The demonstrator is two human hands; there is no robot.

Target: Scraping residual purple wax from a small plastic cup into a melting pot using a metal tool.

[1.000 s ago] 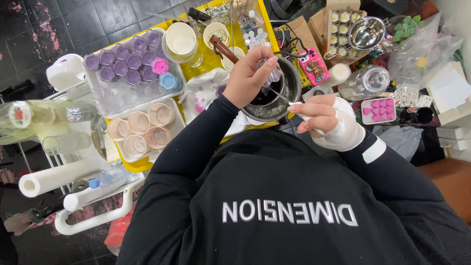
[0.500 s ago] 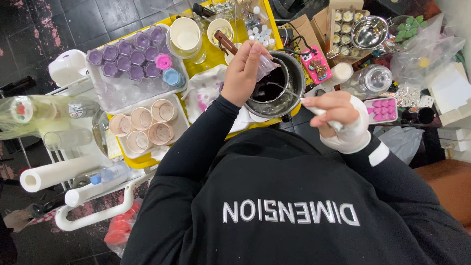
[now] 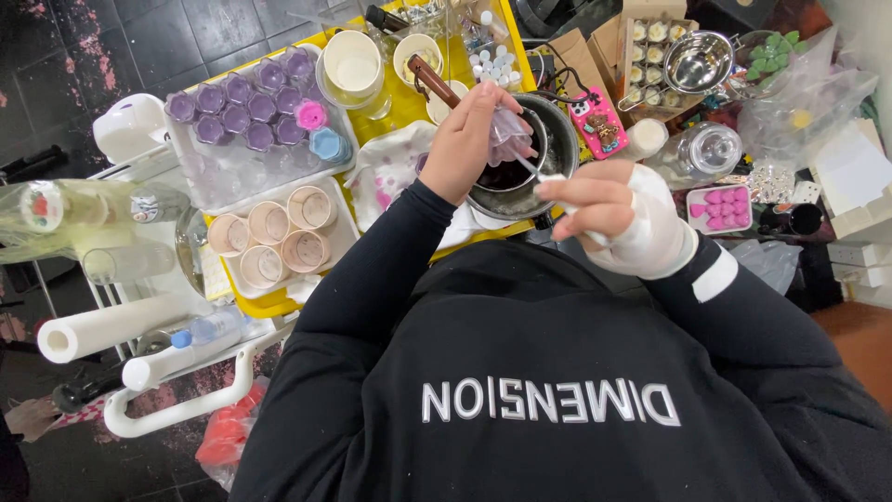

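Left hand (image 3: 474, 139) over metal pot (image 3: 548, 139), fingers pinched on small clear plastic cup (image 3: 509, 130), cup tilted above dark liquid in pot. Right hand (image 3: 604, 209), wrapped in white bandage, just beside pot rim, fingers closed around thin white stick (image 3: 531, 169); stick tip reaches into pot, possibly touching liquid, hard to tell. Pot sits on yellow desk (image 3: 409, 102). Left of pot: tray of beige cups (image 3: 279, 237), tray of purple cups (image 3: 242, 112). Pink phone (image 3: 596, 121) right of pot.
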